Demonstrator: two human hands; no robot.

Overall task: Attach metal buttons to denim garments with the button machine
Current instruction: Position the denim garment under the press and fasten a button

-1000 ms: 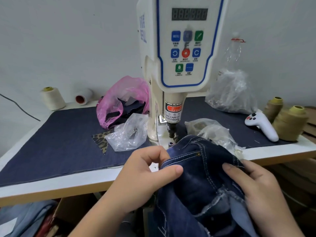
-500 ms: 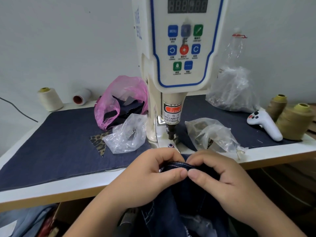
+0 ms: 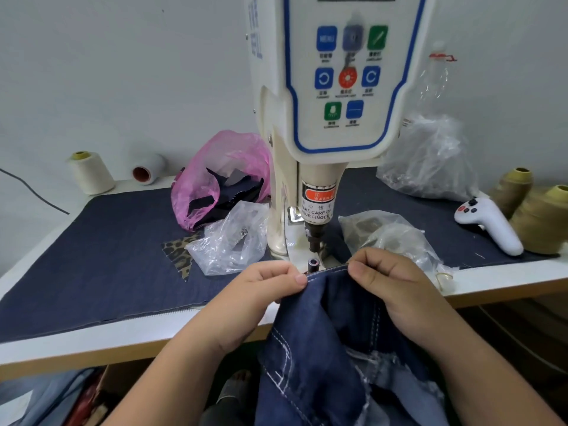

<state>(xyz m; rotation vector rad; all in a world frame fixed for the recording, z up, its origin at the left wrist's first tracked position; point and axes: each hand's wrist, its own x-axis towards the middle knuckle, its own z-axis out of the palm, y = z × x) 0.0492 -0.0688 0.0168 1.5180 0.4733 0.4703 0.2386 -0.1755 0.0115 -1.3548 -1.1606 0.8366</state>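
- L hand: fingers curled, thumb + index pinching top edge of denim garment at its left end.
- R hand: same pinch grip on that edge, right end. Hands apart, edge stretched between them.
- Garment edge sits just in front of button machine, right below the lower die; rest of the denim hangs off the bench front twd the person.
- Upper punch above the die, gap between; nothing in it.
- Warning label on machine nose: "take care of your finger".
- Bench top covered w/ dark denim mat.
- Left of machine: pink bag w/ dark scraps, clear bag, leopard-print scrap, 2 white thread cones.
- Right: clear bags, white controller, 2 olive thread cones.
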